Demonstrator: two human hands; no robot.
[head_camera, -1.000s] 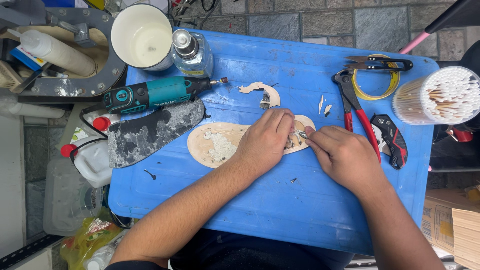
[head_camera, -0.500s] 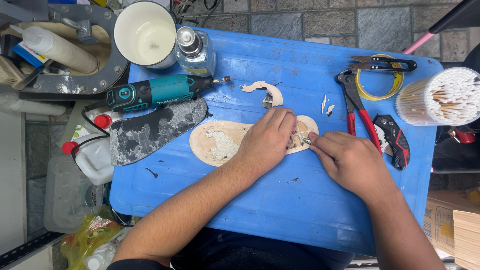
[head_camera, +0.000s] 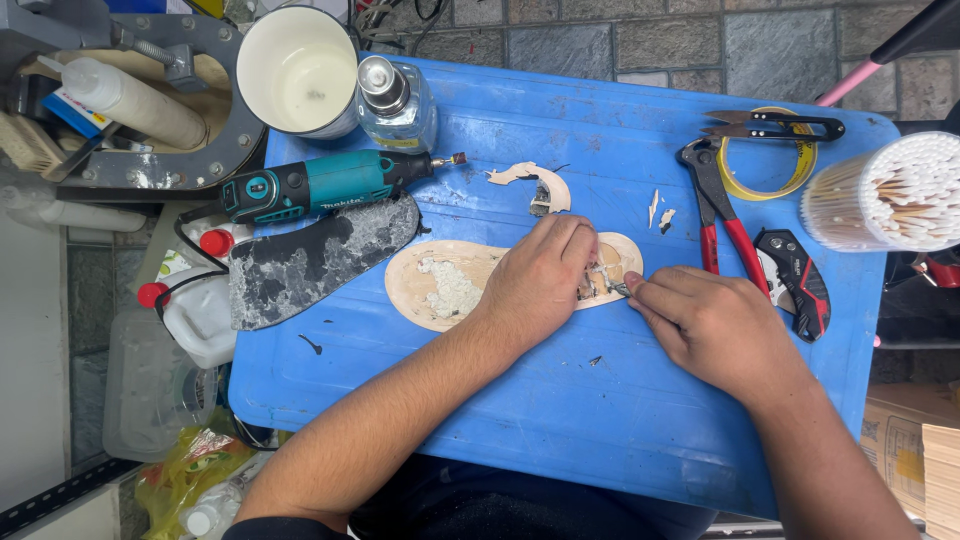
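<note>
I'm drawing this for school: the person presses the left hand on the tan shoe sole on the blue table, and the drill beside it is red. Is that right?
Not quite. The drill is teal with a black grip, not red, as the head view shows. The rest holds: the left hand presses on the tan shoe sole, which lies on the blue table.

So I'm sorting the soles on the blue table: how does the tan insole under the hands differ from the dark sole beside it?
The tan insole is pale beige with a white crumbly patch; the dark sole is black, smeared with grey. The left hand presses on the tan insole and the right hand works at its end; the dark sole lies untouched under the rotary tool. Both lie flat on the blue table.
</note>
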